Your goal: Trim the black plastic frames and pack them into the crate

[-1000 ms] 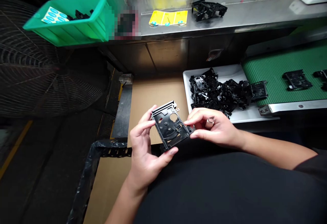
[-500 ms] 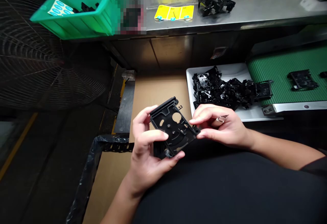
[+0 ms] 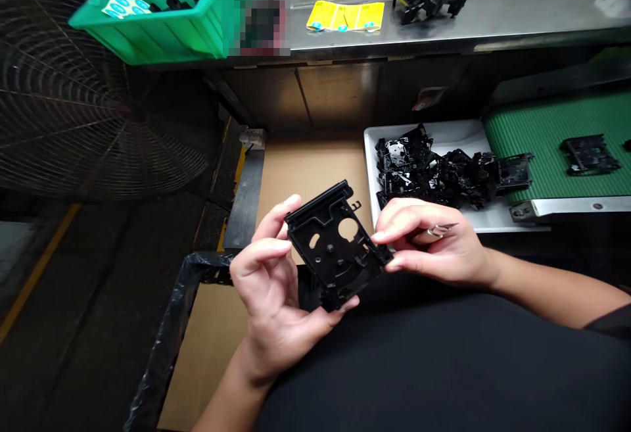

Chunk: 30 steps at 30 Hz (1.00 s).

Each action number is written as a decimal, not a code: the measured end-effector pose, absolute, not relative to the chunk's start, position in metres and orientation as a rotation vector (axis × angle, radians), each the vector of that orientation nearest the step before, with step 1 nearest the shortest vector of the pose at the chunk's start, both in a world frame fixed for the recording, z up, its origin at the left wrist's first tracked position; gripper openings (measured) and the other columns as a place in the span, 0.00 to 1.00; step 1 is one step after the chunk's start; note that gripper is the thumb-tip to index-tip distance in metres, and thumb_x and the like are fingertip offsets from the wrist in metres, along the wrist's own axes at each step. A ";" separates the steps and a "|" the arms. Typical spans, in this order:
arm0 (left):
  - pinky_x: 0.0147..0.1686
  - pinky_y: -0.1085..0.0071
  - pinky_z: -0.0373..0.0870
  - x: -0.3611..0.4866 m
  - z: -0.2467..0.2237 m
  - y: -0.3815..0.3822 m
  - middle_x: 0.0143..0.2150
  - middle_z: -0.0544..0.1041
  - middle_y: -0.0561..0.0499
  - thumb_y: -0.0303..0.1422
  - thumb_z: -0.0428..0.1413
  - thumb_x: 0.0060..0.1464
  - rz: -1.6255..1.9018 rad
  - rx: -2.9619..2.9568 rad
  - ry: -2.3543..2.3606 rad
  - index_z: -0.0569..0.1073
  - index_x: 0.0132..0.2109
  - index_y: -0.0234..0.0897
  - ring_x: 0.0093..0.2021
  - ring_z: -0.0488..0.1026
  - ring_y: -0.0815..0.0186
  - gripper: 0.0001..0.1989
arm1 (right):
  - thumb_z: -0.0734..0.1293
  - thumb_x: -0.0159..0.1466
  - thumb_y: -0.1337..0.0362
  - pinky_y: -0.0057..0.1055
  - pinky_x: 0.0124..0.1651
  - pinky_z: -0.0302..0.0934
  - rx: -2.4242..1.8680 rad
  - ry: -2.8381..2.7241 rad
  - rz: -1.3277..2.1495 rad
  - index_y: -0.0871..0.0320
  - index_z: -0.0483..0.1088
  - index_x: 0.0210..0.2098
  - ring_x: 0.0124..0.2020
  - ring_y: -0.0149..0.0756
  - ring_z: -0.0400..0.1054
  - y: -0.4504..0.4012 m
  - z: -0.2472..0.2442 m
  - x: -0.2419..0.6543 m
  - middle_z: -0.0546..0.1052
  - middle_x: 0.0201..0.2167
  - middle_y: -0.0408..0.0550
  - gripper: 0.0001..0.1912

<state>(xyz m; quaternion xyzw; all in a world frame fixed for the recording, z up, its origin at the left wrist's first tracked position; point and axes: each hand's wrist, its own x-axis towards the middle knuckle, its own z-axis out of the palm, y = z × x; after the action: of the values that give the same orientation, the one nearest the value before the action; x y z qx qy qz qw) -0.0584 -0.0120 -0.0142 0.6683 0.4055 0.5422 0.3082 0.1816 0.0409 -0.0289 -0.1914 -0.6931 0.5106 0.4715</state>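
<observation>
My left hand (image 3: pixel 269 287) holds a flat black plastic frame (image 3: pixel 335 246) from below and at its left edge, with the fingers curled behind it. The frame has a round hole, a slot and several small tabs. My right hand (image 3: pixel 434 244) pinches the frame's right corner between thumb and fingers. A small silver blade (image 3: pixel 441 229) sticks out from between the right hand's fingers. The frame's underside is hidden.
A white tray (image 3: pixel 453 133) holds a heap of black plastic parts (image 3: pixel 424 175) beside a green conveyor belt (image 3: pixel 552 136). A green bin (image 3: pixel 158 31) and yellow label sheets (image 3: pixel 345 16) sit on a steel shelf (image 3: pixel 517 14). Cardboard (image 3: pixel 310 169) lies below, with a wire fan (image 3: pixel 83 103) at left.
The black frame has turned to lie flatter toward me, and both hands have shifted slightly right with it. The whole scene has shifted slightly as my head moved.
</observation>
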 end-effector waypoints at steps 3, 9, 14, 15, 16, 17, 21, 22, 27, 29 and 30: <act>0.69 0.41 0.65 -0.057 -0.013 -0.014 0.74 0.63 0.45 0.27 0.74 0.44 1.451 1.723 1.066 0.63 0.57 0.51 0.75 0.60 0.48 0.39 | 0.77 0.65 0.69 0.33 0.37 0.68 -0.463 -1.701 1.262 0.54 0.79 0.51 0.39 0.37 0.72 0.040 -0.028 0.181 0.78 0.38 0.48 0.15; 0.70 0.41 0.64 -0.057 -0.015 -0.019 0.74 0.63 0.49 0.26 0.74 0.44 1.487 1.682 1.033 0.64 0.58 0.53 0.75 0.58 0.49 0.40 | 0.76 0.65 0.70 0.33 0.36 0.66 -0.463 -1.702 1.289 0.53 0.80 0.51 0.38 0.36 0.71 0.039 -0.026 0.179 0.78 0.38 0.48 0.16; 0.69 0.43 0.68 -0.057 -0.013 -0.022 0.73 0.64 0.51 0.34 0.75 0.46 1.482 1.646 1.110 0.65 0.60 0.55 0.76 0.59 0.49 0.39 | 0.77 0.64 0.70 0.30 0.31 0.64 -0.434 -1.691 1.310 0.54 0.80 0.51 0.36 0.34 0.69 0.039 -0.026 0.177 0.78 0.39 0.49 0.16; 0.68 0.44 0.70 -0.057 -0.012 -0.023 0.73 0.65 0.50 0.37 0.76 0.45 1.483 1.636 1.118 0.65 0.61 0.56 0.76 0.59 0.49 0.40 | 0.77 0.64 0.69 0.29 0.29 0.63 -0.431 -1.685 1.320 0.54 0.80 0.51 0.36 0.34 0.69 0.039 -0.026 0.177 0.78 0.39 0.49 0.16; 0.68 0.46 0.71 -0.056 -0.012 -0.023 0.73 0.66 0.50 0.39 0.76 0.44 1.482 1.623 1.125 0.65 0.63 0.56 0.75 0.59 0.49 0.42 | 0.78 0.63 0.69 0.29 0.28 0.62 -0.427 -1.678 1.328 0.54 0.80 0.51 0.35 0.34 0.68 0.039 -0.026 0.176 0.78 0.39 0.48 0.17; 0.68 0.47 0.71 -0.056 -0.012 -0.024 0.72 0.66 0.49 0.40 0.77 0.43 1.477 1.604 1.134 0.65 0.64 0.56 0.75 0.60 0.49 0.44 | 0.78 0.63 0.69 0.28 0.27 0.62 -0.427 -1.673 1.333 0.54 0.80 0.51 0.35 0.33 0.68 0.039 -0.027 0.176 0.78 0.39 0.48 0.17; 0.70 0.48 0.69 -0.056 -0.010 -0.027 0.71 0.67 0.47 0.43 0.77 0.42 1.448 1.523 1.190 0.66 0.66 0.54 0.74 0.61 0.49 0.46 | 0.79 0.62 0.68 0.28 0.28 0.62 -0.456 -1.669 1.338 0.54 0.81 0.50 0.34 0.33 0.68 0.037 -0.027 0.176 0.78 0.39 0.48 0.17; 0.70 0.46 0.69 -0.056 -0.010 -0.028 0.71 0.67 0.46 0.43 0.77 0.42 1.448 1.519 1.198 0.66 0.66 0.53 0.74 0.62 0.48 0.46 | 0.79 0.62 0.67 0.28 0.28 0.62 -0.464 -1.668 1.340 0.53 0.81 0.50 0.35 0.33 0.68 0.037 -0.028 0.177 0.79 0.39 0.48 0.17; 0.69 0.46 0.69 -0.056 -0.009 -0.029 0.72 0.66 0.46 0.43 0.78 0.40 1.443 1.523 1.196 0.67 0.65 0.52 0.73 0.63 0.47 0.47 | 0.80 0.61 0.66 0.25 0.25 0.60 -0.493 -1.642 1.359 0.54 0.81 0.48 0.31 0.30 0.66 0.035 -0.029 0.176 0.78 0.39 0.48 0.16; 0.70 0.48 0.69 -0.056 -0.010 -0.028 0.72 0.66 0.46 0.42 0.78 0.39 1.456 1.526 1.167 0.68 0.65 0.52 0.73 0.64 0.48 0.47 | 0.81 0.60 0.66 0.25 0.25 0.59 -0.489 -1.630 1.361 0.54 0.81 0.48 0.30 0.29 0.65 0.035 -0.029 0.176 0.78 0.39 0.48 0.16; 0.70 0.49 0.68 -0.057 -0.011 -0.028 0.72 0.66 0.45 0.41 0.78 0.39 1.465 1.528 1.153 0.68 0.65 0.51 0.73 0.64 0.49 0.46 | 0.81 0.60 0.66 0.25 0.25 0.58 -0.485 -1.629 1.359 0.55 0.81 0.47 0.30 0.29 0.64 0.035 -0.029 0.175 0.78 0.39 0.48 0.16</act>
<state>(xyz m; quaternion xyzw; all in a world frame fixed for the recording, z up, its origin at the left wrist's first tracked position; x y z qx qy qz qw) -0.0568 -0.0277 -0.0109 0.5921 0.4467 0.5676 0.3573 0.1753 0.0348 -0.0285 -0.1975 -0.6630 0.5533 0.4641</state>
